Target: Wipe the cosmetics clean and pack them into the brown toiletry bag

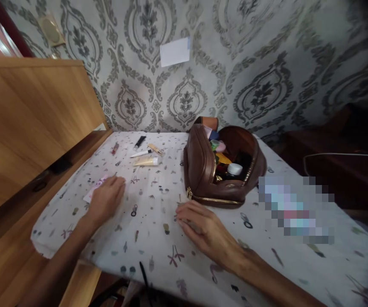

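Note:
My left hand [107, 197] rests on the left of the cloth, fingers stretched to the right and close together. A small pink-and-white patterned piece [97, 187] lies at its far side, partly covered by it. My right hand [204, 228] is low over the cloth in front of the brown bag [199, 164], its fingers loosely curved and apart with nothing visible in them. The bag stands unzipped, and inside are a white-capped jar [235, 169], a yellow item [223, 159] and other small things.
Behind my left hand lie a cream tube [146, 161], a white pen-like tube [140, 153], a beige tube [156, 149], a black tube [140, 142] and a small reddish item [115, 148]. A blurred-out object [294, 211] is at right. A wooden panel [36, 98] borders the left.

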The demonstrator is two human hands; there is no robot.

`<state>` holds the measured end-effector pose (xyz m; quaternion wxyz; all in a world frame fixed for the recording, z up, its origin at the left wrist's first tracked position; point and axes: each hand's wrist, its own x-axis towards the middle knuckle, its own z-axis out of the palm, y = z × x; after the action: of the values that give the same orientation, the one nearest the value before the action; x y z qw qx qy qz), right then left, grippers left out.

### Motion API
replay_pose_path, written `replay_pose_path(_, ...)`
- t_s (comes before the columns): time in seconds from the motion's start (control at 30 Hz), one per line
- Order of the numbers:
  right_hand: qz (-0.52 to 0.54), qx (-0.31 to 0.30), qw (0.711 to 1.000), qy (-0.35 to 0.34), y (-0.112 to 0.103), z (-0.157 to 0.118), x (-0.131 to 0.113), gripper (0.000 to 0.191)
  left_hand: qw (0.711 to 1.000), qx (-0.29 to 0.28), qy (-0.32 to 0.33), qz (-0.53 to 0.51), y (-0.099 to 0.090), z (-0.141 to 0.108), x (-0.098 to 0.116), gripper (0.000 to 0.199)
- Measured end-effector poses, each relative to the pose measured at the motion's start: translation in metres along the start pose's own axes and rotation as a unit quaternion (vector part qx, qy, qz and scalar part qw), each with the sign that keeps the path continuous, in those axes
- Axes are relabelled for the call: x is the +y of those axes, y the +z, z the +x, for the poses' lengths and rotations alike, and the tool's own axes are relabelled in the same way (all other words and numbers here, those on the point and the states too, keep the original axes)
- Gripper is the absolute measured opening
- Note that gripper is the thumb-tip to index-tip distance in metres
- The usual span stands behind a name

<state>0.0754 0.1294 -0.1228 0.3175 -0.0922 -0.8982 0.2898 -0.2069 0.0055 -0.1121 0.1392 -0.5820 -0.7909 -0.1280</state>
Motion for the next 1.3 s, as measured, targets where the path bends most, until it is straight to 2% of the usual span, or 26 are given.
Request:
replay_pose_path(0.1,0.022,-0.026,0.999,0.027,0.011,0.009,0.001,0.016,0.999,-0.006,-0.039,0.013,0.003,-0.026,-0.029,0.033)
replay_pose_path(0.23,0.079,-0.059,0.992,0.077,0.027,0.028,0.000,0.014,0.996,-0.059,-0.061,0.027,0.015,-0.049,-0.041,0.036)
replay_pose_path(0.33,0.154,-0.063,0.976,0.140,0.042,0.040,0.001,0.013,0.996,-0.058,-0.066,0.035,0.022,-0.050,-0.041,0.037)
replay_pose_path(0.47,0.283,-0.043,0.934,0.211,0.064,0.048,0.011,0.015,0.995,-0.072,-0.072,0.004,0.023,-0.039,-0.039,0.037)
replay_pose_path(0.53,0.332,-0.029,0.915,0.225,0.073,0.046,0.017,0.018,0.996,-0.049,-0.062,-0.052,0.020,-0.028,-0.031,0.037)
replay_pose_path(0.6,0.352,-0.015,0.908,0.225,0.078,0.042,0.021,0.020,0.990,-0.012,-0.038,-0.132,0.015,-0.015,-0.014,0.034)
replay_pose_path(0.73,0.366,-0.004,0.909,0.198,0.078,0.034,0.020,0.027,0.961,0.029,-0.025,-0.273,0.007,0.019,0.038,0.028)
replay_pose_path(0.83,0.422,-0.005,0.884,0.201,0.075,0.033,0.019,0.037,0.941,0.038,-0.026,-0.336,0.011,0.042,0.073,0.029)
replay_pose_path(0.93,0.469,0.012,0.855,0.223,0.075,0.034,0.022,0.040,0.935,0.053,0.000,-0.352,0.020,0.056,0.093,0.030)
replay_pose_path(1.0,0.474,0.034,0.845,0.246,0.076,0.035,0.023,0.040,0.931,0.056,0.013,-0.362,0.026,0.062,0.097,0.033)
replay_pose_path(1.13,0.428,0.054,0.856,0.285,0.078,0.035,0.022,0.029,0.902,0.027,-0.013,-0.431,0.036,0.067,0.090,0.039)
replay_pose_path(1.23,0.391,0.046,0.874,0.286,0.078,0.034,0.018,0.026,0.857,-0.040,-0.068,-0.508,0.038,0.066,0.079,0.042)
replay_pose_path(1.3,0.372,0.035,0.885,0.277,0.077,0.032,0.016,0.026,0.813,-0.102,-0.116,-0.561,0.039,0.064,0.072,0.046)
